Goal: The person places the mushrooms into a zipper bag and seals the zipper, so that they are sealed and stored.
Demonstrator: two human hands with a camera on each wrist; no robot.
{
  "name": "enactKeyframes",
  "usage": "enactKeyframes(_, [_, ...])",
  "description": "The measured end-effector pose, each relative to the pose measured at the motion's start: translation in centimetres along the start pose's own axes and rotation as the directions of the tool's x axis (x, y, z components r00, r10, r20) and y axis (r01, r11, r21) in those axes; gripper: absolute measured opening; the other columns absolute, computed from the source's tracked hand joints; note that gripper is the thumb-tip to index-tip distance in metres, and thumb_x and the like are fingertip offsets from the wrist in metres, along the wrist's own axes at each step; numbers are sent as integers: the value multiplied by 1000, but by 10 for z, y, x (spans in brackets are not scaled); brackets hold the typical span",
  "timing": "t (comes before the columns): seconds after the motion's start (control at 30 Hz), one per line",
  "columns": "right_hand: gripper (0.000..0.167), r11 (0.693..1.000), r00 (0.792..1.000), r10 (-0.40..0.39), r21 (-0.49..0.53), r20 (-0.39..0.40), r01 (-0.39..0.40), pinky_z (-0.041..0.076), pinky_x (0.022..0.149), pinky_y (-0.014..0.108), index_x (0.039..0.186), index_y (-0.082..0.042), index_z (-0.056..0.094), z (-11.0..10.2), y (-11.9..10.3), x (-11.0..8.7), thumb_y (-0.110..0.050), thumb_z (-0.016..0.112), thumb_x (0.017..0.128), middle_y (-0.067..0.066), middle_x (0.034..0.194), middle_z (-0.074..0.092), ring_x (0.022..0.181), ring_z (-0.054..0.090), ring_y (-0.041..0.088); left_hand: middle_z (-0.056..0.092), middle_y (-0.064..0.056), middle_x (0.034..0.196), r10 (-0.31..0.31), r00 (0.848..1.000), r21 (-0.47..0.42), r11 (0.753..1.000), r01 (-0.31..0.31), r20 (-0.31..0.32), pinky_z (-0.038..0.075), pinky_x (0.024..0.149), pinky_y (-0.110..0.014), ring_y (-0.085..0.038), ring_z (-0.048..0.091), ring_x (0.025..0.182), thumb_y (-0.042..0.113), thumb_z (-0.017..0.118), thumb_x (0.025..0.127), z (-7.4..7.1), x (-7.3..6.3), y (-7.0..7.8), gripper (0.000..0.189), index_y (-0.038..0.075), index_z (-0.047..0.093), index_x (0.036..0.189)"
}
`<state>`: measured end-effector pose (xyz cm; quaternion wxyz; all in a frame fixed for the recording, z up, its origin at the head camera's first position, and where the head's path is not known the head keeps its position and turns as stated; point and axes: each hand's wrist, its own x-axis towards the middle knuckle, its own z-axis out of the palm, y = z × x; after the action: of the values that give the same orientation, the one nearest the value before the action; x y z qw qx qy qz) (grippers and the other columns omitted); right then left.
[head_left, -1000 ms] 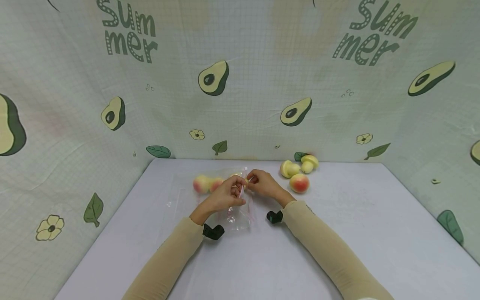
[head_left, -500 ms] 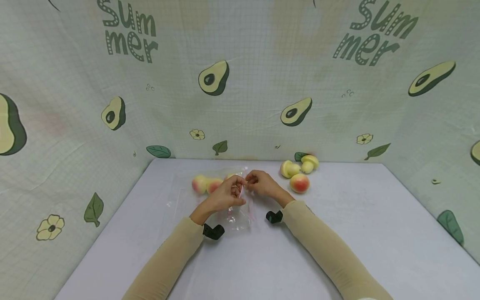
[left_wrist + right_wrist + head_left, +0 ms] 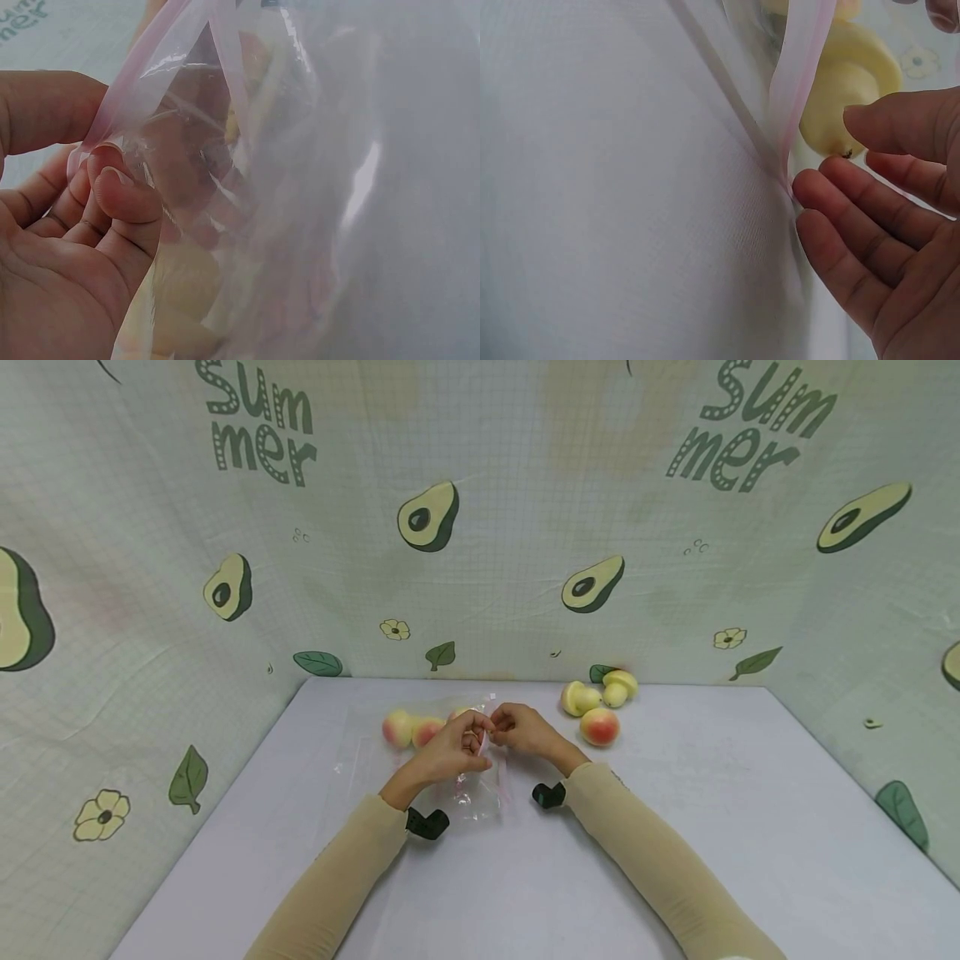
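Note:
A clear zip bag (image 3: 476,806) with a pink closure strip lies on the table, its mouth lifted. My left hand (image 3: 450,750) pinches the pink-edged lip (image 3: 120,105) between thumb and fingers. My right hand (image 3: 892,225) is at the mouth, fingertips beside the pink strip (image 3: 799,82), thumb apart from the fingers. Just beyond them, a yellow mushroom-shaped piece (image 3: 836,94) shows its stem end towards the fingers. Further yellow pieces with red-blushed caps (image 3: 397,728) lie to the left, seen through the plastic. The left hand partly hides the bag's contents.
At the back right stand two yellow mushroom-shaped pieces (image 3: 579,699) and, nearer, one showing its red cap (image 3: 600,727). The white table (image 3: 675,793) ends at a hanging cloth (image 3: 510,527) printed with avocados.
The yellow mushroom-shaped piece at the right fingertips has moved left into the bag, and the pieces inside have shifted slightly left. The left hand keeps its place on the lip.

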<state>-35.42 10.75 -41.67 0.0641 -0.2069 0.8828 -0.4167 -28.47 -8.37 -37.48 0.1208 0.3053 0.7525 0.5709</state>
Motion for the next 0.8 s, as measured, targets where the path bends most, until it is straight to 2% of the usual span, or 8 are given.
enactKeyframes(0.13, [17,1000,1000,-9,-17,-1,9,49,73,30,99,-7,63,0,-1,-1,-10,70,84,4,90,65,85,60,17,43,-19,91,-1,1000,16,1000,1,-6,38,63,-22,-20,42,72,-18,66,74,0,0,2,46,-9,45,114])
enactKeyframes(0.4, [18,997,1000,-22,-79,5,22,48,76,32,99,-9,63,-1,0,-3,-14,71,84,3,92,65,87,59,17,42,-29,95,-12,1000,-2,1000,12,-10,38,62,-21,-19,42,72,-17,66,74,0,0,0,46,-6,45,114])
enactKeyframes(0.63, [21,993,1000,-16,-119,12,17,49,77,34,102,-8,63,-5,-2,-8,-17,70,85,4,95,65,89,59,18,41,-22,92,-12,1000,-15,1000,12,-5,37,62,-20,-19,41,72,-18,65,74,1,1,-1,50,-14,41,117])
enactKeyframes(0.8, [22,990,1000,-4,-141,12,5,49,75,33,102,-8,63,-10,-3,-12,-19,70,85,4,96,64,89,59,18,41,-22,92,-21,1000,-20,1000,21,-1,37,62,-20,-19,41,72,-18,66,74,0,0,-1,52,-16,40,119])
